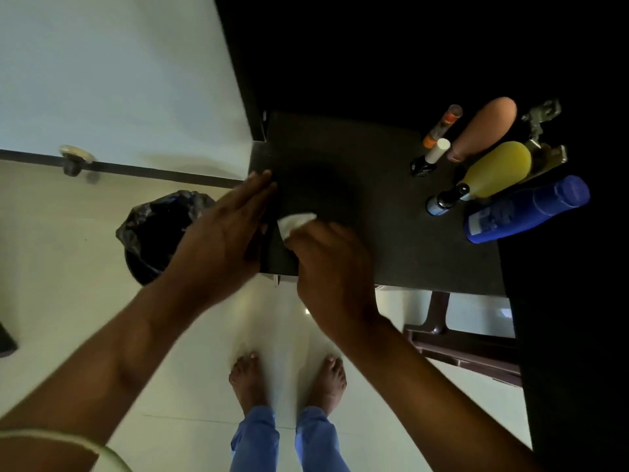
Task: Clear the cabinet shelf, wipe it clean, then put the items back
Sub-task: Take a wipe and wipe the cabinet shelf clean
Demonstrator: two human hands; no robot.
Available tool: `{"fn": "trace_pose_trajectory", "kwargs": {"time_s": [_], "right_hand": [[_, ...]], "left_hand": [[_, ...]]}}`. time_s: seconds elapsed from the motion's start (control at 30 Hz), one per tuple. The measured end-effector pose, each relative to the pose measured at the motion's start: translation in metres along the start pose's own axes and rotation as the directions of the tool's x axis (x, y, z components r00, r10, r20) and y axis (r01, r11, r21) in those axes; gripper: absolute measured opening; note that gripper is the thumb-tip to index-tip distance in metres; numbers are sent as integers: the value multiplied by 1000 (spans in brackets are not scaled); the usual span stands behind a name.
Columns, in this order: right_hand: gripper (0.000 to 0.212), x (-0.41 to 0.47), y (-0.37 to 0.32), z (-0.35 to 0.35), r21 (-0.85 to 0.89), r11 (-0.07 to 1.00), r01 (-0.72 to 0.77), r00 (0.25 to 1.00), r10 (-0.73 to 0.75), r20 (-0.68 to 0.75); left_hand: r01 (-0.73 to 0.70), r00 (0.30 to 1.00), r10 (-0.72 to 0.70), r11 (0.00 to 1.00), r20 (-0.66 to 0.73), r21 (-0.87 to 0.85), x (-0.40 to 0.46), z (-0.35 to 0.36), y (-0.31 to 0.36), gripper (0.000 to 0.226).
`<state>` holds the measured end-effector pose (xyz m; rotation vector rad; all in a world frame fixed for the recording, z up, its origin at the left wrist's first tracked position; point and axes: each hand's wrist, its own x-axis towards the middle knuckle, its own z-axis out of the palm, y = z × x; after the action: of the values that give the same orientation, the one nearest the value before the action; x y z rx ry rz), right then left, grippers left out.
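Wiping the dark shelf (340, 158) with a white cloth (295, 222) gripped in the right hand (335, 267), left hand (224, 229) flat at its left edge, bottles (524, 207) far right; even strokes seem best.

Dark, matte cabinet shelf (340, 172), flat, left part bare. White crumpled wipe cloth (294, 223) lies on its front-left area. At right, clustered upright: blue plastic bottle (524, 209), yellow bottle (495, 172), tan rounded bottle (486, 127), small dark-capped bottle (442, 201), orange-banded tube (442, 126), white-capped black stick (430, 158).
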<state>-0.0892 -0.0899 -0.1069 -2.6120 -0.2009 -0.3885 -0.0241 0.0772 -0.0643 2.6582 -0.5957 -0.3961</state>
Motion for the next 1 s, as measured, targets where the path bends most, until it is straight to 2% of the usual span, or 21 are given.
{"fn": "trace_pose_trajectory", "kwargs": {"time_s": [0.1, 0.2, 0.27, 0.3, 0.5, 0.63, 0.7, 0.83, 1.0], "right_hand": [[22, -14, -25, 6, 31, 999, 30, 998, -32, 56], [25, 1, -44, 23, 44, 998, 54, 997, -56, 59], [18, 23, -56, 34, 50, 995, 81, 995, -84, 47], [11, 35, -62, 40, 52, 994, 94, 995, -96, 27], [10, 86, -122, 88, 182, 976, 117, 993, -110, -50], [24, 93, -156, 140, 243, 968, 55, 990, -84, 112], [26, 95, -161, 171, 215, 976, 20, 985, -56, 161], [24, 97, -161, 225, 201, 980, -17, 976, -27, 215], [23, 85, -161, 223, 245, 969, 40, 964, -102, 245]], "left_hand": [[91, 984, -116, 980, -132, -178, -30, 16, -7, 74], [195, 911, -307, 909, -276, -368, -56, 26, -25, 67], [216, 863, -376, 879, -338, -426, -72, 26, -40, 63], [239, 838, -417, 860, -352, -450, -79, 25, -48, 63], [386, 695, -598, 779, -399, -494, -111, -1, -102, 59], [451, 620, -690, 703, -374, -550, -134, -18, -134, 63], [458, 609, -705, 686, -363, -564, -144, -23, -147, 62], [471, 631, -696, 695, -343, -543, -159, -19, -167, 61], [456, 681, -666, 711, -305, -535, -166, -1, -173, 57]]}}
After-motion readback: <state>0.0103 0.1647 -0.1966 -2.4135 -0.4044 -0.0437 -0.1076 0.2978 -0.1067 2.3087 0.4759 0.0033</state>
